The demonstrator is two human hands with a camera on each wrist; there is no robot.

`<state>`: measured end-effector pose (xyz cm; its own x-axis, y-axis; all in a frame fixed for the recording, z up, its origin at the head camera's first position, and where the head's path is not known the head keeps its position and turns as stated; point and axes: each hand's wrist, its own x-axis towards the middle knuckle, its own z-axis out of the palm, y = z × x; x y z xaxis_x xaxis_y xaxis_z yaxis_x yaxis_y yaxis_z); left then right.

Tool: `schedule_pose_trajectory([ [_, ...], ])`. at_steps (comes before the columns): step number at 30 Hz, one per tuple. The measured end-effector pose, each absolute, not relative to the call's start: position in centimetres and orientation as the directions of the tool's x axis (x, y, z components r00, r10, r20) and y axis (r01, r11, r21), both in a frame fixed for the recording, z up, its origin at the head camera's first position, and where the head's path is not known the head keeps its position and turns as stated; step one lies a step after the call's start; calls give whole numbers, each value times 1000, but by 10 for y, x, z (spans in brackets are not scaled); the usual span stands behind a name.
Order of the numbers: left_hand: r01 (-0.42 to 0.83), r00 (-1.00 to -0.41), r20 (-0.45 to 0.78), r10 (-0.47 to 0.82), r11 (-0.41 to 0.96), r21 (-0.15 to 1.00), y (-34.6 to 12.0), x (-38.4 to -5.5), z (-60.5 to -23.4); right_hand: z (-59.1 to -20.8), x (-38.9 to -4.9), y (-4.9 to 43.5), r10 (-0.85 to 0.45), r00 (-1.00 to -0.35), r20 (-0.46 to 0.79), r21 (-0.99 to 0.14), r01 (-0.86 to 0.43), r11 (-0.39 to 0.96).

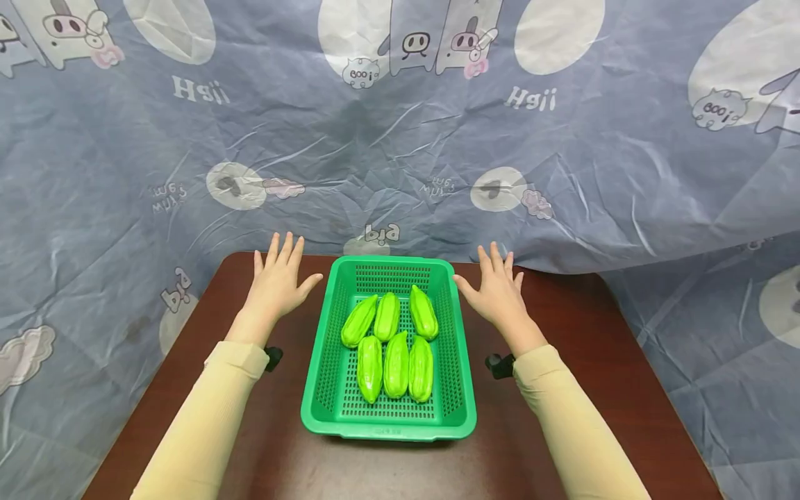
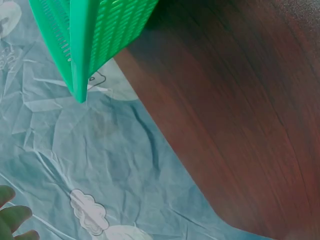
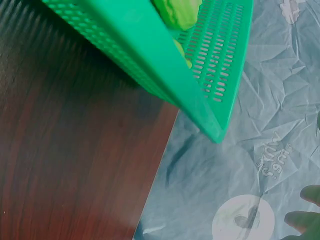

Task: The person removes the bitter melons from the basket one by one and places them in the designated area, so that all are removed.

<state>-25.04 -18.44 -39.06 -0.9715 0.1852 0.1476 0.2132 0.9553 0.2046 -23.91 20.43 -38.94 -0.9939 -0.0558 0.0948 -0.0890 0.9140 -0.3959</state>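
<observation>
A green plastic basket (image 1: 389, 432) with perforated walls stands in the middle of the table. Inside it lie several bright green, ridged, elongated vegetables (image 1: 396, 367) that resemble bitter melons, in two rough rows. To the basket's left, my left hand (image 1: 275, 283) is held with its fingers spread, touching nothing. On the other side my right hand (image 1: 500, 292) is spread likewise, its thumb near the basket's right rim. Fingertips (image 2: 15, 216) show at the lower left corner of the left wrist view. The right wrist view catches fingers (image 3: 302, 220) at its lower right.
The dark reddish-brown table (image 1: 600, 389) extends on both sides of the basket. Behind and around it hangs a grey-blue printed cloth (image 1: 375, 160) with creases. A black wrist mount (image 1: 273, 358) sits at the left wrist, and another mount (image 1: 500, 366) at the right.
</observation>
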Motion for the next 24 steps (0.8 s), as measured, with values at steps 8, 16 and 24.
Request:
schedule_pose_trajectory([
  [8, 220, -970, 147, 192, 952, 213, -186, -249, -393, -386, -237, 196, -62, -994, 94, -409, -95, 908],
  [16, 219, -971, 150, 188, 947, 233, -188, -246, -394, -386, -235, 189, -62, -995, 73, -432, -88, 898],
  [24, 229, -968, 168, 188, 932, 280, -187, -243, -397, -390, -234, 184, -69, -996, 62, -450, -89, 889],
])
